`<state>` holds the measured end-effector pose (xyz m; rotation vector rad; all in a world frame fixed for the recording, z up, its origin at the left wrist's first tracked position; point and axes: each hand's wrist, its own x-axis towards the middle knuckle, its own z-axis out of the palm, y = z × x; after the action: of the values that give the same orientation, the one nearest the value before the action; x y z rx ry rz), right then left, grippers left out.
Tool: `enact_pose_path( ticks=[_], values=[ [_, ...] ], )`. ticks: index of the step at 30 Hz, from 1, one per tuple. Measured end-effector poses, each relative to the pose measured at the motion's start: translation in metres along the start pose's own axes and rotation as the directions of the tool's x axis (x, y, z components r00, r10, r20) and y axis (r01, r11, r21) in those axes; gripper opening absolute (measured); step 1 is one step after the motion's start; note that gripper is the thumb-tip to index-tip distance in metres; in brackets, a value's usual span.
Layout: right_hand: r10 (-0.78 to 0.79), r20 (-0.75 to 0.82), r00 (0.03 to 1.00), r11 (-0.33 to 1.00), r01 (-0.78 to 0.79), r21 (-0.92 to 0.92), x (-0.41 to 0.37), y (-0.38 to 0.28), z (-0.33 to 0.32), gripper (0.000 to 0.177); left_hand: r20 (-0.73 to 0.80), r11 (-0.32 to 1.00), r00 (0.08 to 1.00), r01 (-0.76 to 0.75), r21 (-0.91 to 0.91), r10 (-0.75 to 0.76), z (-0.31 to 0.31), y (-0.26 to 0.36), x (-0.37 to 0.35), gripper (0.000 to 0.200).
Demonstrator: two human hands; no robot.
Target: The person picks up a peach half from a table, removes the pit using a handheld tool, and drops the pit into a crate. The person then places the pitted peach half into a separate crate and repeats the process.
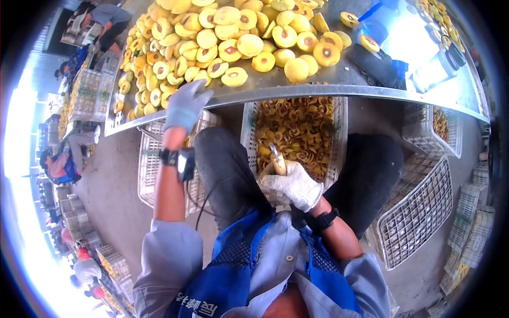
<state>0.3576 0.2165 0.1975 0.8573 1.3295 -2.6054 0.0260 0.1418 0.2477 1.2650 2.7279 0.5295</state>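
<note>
Left hand (185, 105), in a grey-blue glove, covers the spot at the table (339, 79) edge beneath it, so whether it touches any fruit cannot be told. Its fingers are spread wide and nothing shows in its grasp. Just past its fingertips lie the heaped peach halves (233, 40). To its right, lower and near the body, the right hand (292, 185), in a white glove, is clenched around a tool (277, 159). Most of the handle is buried in the fist, with the metal tip poking out. Beyond the tip a crate (340, 127) of fruit scraps sits under the table. Bare floor (114, 180) lies left of the left hand. Glare washes out the table's far right.
</note>
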Motion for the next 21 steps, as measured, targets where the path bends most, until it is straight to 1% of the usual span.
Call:
enact_pose_path(
  ticks=[3,6,7,9,10,11,12,14,15,18,19,20,21],
  values=[
    [-0.088,-0.036,0.995,0.993,0.085,-0.084,0.004,0.005,-0.003,0.019,0.101,1.0,0.994,0.025,0.013,-0.026,0.027,0.023,0.043,0.061],
    [-0.025,-0.083,0.996,0.999,0.023,-0.028,0.001,-0.001,-0.001,0.02,0.212,0.997,0.975,-0.07,0.013,0.065,0.047,0.032,0.062,0.069],
    [-0.02,-0.087,0.996,1.0,0.019,-0.013,0.002,-0.001,-0.001,0.02,0.249,0.997,0.966,-0.076,0.006,0.072,0.059,0.027,0.069,0.07],
    [-0.005,-0.092,0.996,1.0,0.007,0.021,0.003,0.0,0.0,0.019,0.279,0.996,0.956,-0.083,-0.043,0.092,0.065,0.026,0.074,0.068],
    [0.013,-0.095,0.995,1.0,-0.012,0.01,0.003,-0.002,0.001,0.018,0.293,0.994,0.951,-0.084,-0.068,0.101,0.067,0.025,0.074,0.068],
    [0.031,-0.099,0.995,1.0,-0.031,-0.002,0.001,-0.006,0.001,0.017,0.28,0.992,0.957,-0.048,-0.118,0.08,0.057,0.036,0.066,0.065],
    [0.048,-0.102,0.994,0.999,-0.05,-0.015,0.001,-0.009,0.001,0.017,0.206,0.986,0.977,-0.013,-0.168,0.047,0.054,0.042,0.058,0.063],
    [-0.077,-0.177,0.981,0.99,0.054,-0.129,0.004,-0.008,0.002,0.017,0.063,0.962,0.998,0.038,-0.271,-0.022,0.05,0.056,0.041,0.06],
    [-0.139,-0.209,0.968,0.977,0.1,-0.187,0.005,-0.008,0.003,0.016,-0.042,0.939,0.999,-0.024,-0.342,0.01,0.048,0.064,0.029,0.054],
    [-0.21,-0.302,0.93,0.943,0.111,-0.314,0.007,-0.013,0.003,0.018,-0.044,0.78,0.999,-0.008,-0.625,-0.026,0.051,0.084,-0.009,0.052],
    [-0.22,-0.338,0.915,0.921,0.08,-0.382,0.007,-0.013,0.002,0.02,-0.046,0.815,0.999,-0.033,-0.578,0.008,0.051,0.092,-0.023,0.052],
    [-0.248,-0.36,0.899,0.91,0.089,-0.406,0.01,-0.01,0.001,0.02,-0.046,0.847,0.998,-0.058,-0.529,0.04,0.051,0.099,-0.038,0.052],
    [-0.277,-0.379,0.883,0.898,0.097,-0.43,0.013,-0.004,0.0,0.021,-0.043,0.833,0.997,-0.079,-0.547,0.066,0.056,0.105,-0.051,0.051]
  ],
)
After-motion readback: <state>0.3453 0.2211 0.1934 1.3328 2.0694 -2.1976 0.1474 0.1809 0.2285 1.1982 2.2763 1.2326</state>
